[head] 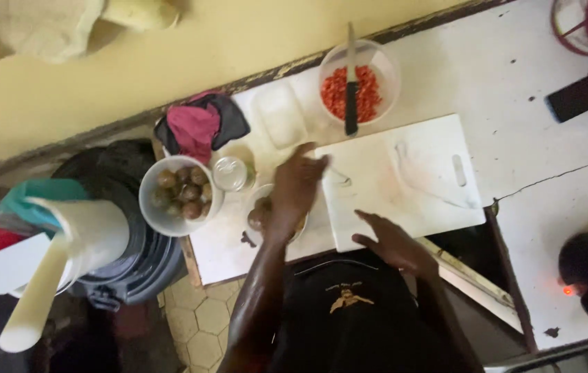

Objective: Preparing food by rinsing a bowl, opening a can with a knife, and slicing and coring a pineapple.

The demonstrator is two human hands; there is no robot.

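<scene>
Overhead, the left hand hovers with fingers loosely spread and gripping nothing, above a bowl at the white cutting board's 9 o'clock edge. The right hand lies flat and open, holding nothing, on the board's 6 o'clock edge. A knife rests across a bowl of red pieces at 12 o'clock.

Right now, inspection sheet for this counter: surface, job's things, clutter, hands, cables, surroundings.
Surface: white counter, stained, cracked at right.
Job's things: white cutting board, bare; small bowl with round dark fruit beside it.
Clutter: bowl of chopped red pieces with a knife across it; bowl of round brownish fruit; jar; pink cloth; phone.
Hands: left hand over the small bowl, fingers at the board's edge; right hand open on the board's near edge.
Cables: nothing seen.
Surroundings: yellow wall, tiled floor, dark bin at left.
</scene>
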